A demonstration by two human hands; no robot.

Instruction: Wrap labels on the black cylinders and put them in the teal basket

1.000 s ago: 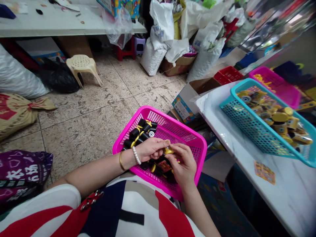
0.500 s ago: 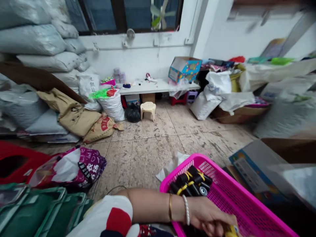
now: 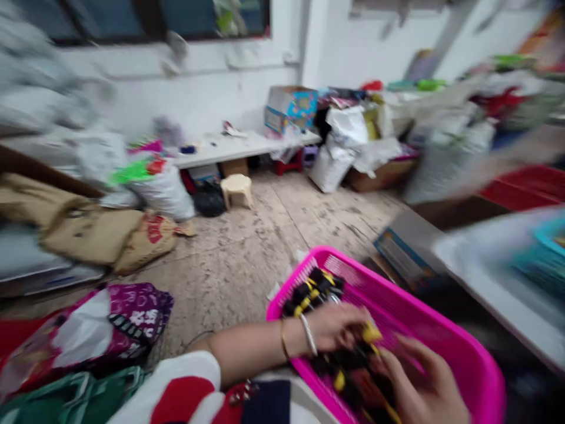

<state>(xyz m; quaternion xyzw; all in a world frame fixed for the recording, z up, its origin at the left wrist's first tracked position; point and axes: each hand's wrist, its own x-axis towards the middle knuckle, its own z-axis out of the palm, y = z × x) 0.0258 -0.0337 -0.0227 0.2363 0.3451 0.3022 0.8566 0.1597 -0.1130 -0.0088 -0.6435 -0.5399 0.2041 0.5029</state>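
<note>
A bright pink plastic mesh basket [image 3: 410,312] sits low in the view and holds several black cylinders banded with yellow [image 3: 311,292]. My left hand [image 3: 333,330], wearing a beaded bracelet and a gold bangle, is over the basket with its fingers on a small yellow piece [image 3: 371,333]. My right hand [image 3: 419,383] is low at the right, fingers apart, just above a dark heap of parts [image 3: 353,368] in the basket. Motion blur hides the exact grip.
A white table [image 3: 489,277] with a teal basket [image 3: 545,259] is at the right edge. A printed box [image 3: 406,259] stands beyond the pink basket. A patterned bag [image 3: 132,312], sacks, a small stool and a low bench line the tiled floor and wall.
The view has dropped slightly from the raised look at the room, and the pink basket has shifted left. My right hand has come into view, and my left hand has moved little.
</note>
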